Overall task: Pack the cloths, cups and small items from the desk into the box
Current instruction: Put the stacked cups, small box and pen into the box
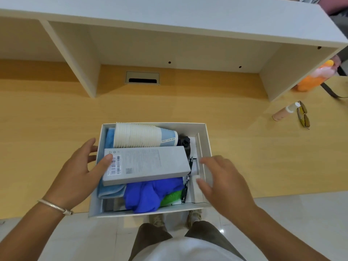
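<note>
An open white box (206, 140) sits at the desk's front edge, partly overhanging it. Inside lie a stack of paper cups (139, 135) on its side, a long grey carton (148, 164), a light blue cloth (110, 192), a royal blue cloth (150, 193), a green cloth (172, 197) and a small black item (184, 142). My left hand (79, 172) holds the box's left wall, thumb lying on the carton's barcode end. My right hand (224, 178) hovers over the box's right wall, fingers relaxed and holding nothing.
A pink tube (285, 111) and yellow-lensed glasses (303, 116) lie on the desk at right. An orange and pink soft thing (316, 77) sits behind the white shelf unit (169, 25). A cable port (142, 77) is set into the desk.
</note>
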